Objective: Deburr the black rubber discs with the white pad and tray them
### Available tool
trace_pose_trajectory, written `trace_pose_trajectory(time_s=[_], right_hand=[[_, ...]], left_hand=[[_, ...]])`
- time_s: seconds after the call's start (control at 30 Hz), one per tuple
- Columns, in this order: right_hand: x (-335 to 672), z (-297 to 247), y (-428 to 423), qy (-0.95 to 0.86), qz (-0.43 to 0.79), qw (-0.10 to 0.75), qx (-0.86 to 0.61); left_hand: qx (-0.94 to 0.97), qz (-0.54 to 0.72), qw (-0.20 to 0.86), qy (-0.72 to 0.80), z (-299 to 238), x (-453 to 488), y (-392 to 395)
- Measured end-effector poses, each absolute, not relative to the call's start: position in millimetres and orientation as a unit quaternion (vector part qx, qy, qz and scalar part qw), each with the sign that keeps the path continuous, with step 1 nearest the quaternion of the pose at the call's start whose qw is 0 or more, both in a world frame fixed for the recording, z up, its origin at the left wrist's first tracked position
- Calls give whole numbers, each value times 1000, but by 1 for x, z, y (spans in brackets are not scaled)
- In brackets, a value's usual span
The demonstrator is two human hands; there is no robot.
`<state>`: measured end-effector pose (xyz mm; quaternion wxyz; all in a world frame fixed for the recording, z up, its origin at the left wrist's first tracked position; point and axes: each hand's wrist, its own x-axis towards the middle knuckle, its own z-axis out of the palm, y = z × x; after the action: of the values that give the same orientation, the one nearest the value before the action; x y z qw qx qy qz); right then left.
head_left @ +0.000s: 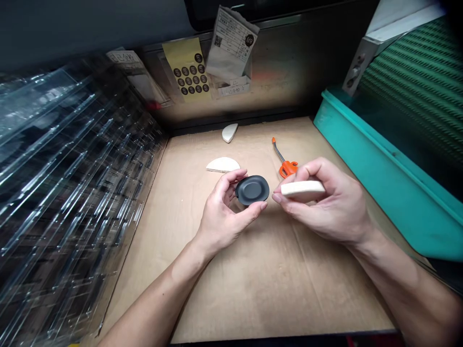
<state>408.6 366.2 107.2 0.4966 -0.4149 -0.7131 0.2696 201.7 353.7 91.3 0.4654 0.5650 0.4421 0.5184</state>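
Currently in hand, seen from where I stand: two items.

Item one: dark oval piece (252, 190), shallow recess facing up. Held by its edges between fingers and thumb of the left hand (220, 212), above the cardboard sheet (275, 299).

Item two: white pad (303, 188), edge-on, pinched between thumb and fingers of the right hand (329, 205), near the oval piece but apart from it.

On the cardboard: near half-round pad (222, 165), just beyond the left fingertips; far half-round pad (230, 132), towards the back; orange-handled tool (288, 168) with a bent metal neck, partly behind the right hand.

Surroundings: clear plastic trays (72, 193) at left, teal bin (379, 168) at right, yellow sticker sheet (188, 62) at the back.

Risks, in my judgement: the rim grip looks light, so a knock could tip the oval piece loose. A hard pinch might dent the white pad if it is soft. A careless sweep of the right knuckles could shove the tool; the left fingertips could nudge the near pad.
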Motion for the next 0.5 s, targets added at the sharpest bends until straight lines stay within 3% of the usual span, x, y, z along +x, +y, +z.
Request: trace_pose_trajectory(time_s=[0.5], right_hand=[[400, 104, 365, -716, 300, 510, -371]], left_hand=[[627, 531, 361, 441, 88, 199, 354]])
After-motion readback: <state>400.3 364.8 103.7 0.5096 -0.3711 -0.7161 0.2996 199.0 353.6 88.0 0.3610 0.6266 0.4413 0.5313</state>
